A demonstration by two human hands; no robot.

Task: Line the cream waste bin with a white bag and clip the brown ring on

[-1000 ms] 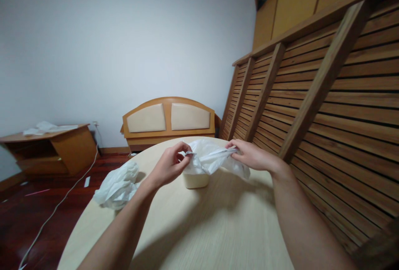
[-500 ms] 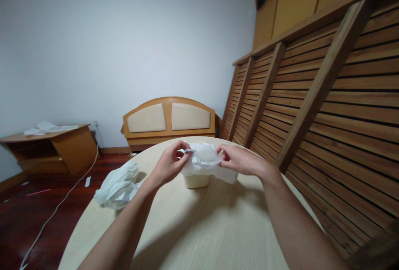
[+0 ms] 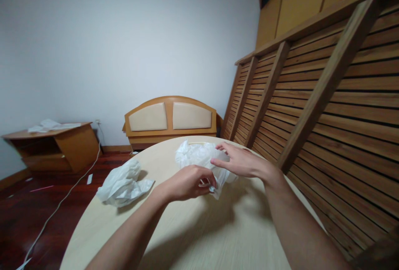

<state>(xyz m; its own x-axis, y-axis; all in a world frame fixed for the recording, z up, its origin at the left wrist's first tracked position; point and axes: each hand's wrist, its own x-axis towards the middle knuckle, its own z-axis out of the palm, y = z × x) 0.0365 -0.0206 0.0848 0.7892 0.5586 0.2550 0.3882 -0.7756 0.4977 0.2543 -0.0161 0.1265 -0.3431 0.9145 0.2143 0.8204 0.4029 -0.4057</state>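
**Left hand pinched white plastic bag toward twelve o'clock on round worktop**

Seen from the person's place at six o'clock, the white plastic bag (image 3: 198, 157) lay loosely crumpled near the far edge of the round worktop (image 3: 193, 236). A thin strip of cream rim (image 3: 199, 142) showed at the bag's twelve-o'clock side; what it belonged to was mostly hidden.

The left hand (image 3: 189, 182) had thumb and fingers closed on the bag's five-o'clock corner. The right hand (image 3: 238, 159) reached in from four o'clock with its thumb and forefinger spread apart at the bag; how firmly they touched it could not be told.

A second plastic bag (image 3: 123, 187) sat crumpled at ten o'clock, near the worktop's edge. Beyond stood a padded headboard (image 3: 169, 116) at twelve, a low wooden cabinet (image 3: 77, 147) at ten and a slatted wooden panel (image 3: 299, 107) at two.
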